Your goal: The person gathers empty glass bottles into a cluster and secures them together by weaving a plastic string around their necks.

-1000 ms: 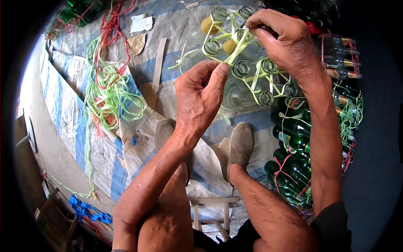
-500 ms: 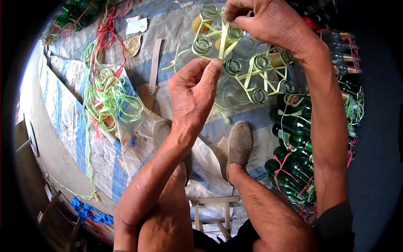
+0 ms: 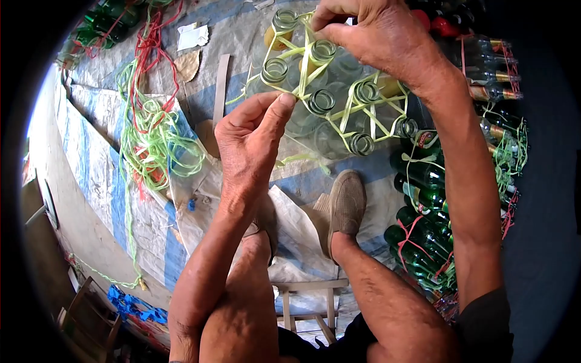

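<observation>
Several clear glass bottles stand bunched together, their necks laced with yellow-green plastic twine. My left hand is closed at the near left side of the bunch, thumb and forefinger pinching the twine beside a bottle mouth. Above the far side, my right hand is also closed, its fingertips pinching a strand of the same twine. Between the two hands the strand runs across the necks. Part of the bunch is hidden behind my right hand and wrist.
Green bottles tied in bundles lie along the right. A tangle of light green twine and red twine lies at left on the striped sheet. My shoe is just below the bottles; a wooden stool is under me.
Both hands and the bunch of clear bottles have shifted left in view, the left hand also slightly down. My left foot appears farther right, partly behind my forearm.
</observation>
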Demonstrator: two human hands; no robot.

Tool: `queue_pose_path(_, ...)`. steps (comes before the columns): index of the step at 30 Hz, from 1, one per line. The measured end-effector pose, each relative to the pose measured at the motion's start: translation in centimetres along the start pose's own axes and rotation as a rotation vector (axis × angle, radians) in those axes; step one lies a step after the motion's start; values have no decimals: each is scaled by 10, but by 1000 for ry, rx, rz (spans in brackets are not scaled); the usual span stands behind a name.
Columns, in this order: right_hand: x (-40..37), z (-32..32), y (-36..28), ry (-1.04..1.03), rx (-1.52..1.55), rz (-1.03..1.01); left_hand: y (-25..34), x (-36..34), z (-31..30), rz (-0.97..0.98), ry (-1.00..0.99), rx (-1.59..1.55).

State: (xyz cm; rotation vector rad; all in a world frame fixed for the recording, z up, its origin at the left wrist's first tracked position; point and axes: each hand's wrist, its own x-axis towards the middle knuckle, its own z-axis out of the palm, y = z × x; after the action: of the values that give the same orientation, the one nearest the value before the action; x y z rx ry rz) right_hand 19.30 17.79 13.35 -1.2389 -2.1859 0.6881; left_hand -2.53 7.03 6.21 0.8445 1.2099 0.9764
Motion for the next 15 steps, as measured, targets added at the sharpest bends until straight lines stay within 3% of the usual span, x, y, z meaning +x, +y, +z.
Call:
queue_pose_path(2,-5,13,15,65,-24,-69,-1,0,-6,14,10,22)
queue_pose_path(5,-17,15,-4,113,-122,58,0,-2,-7,38,18,60)
queue_pose_path(10,-57,18,-34,228,-313,-70,1,0,-10,81,21,105)
queue_pose_path(15,-107,30,-74,242,-342,77,2,0,-3,144,95,98)
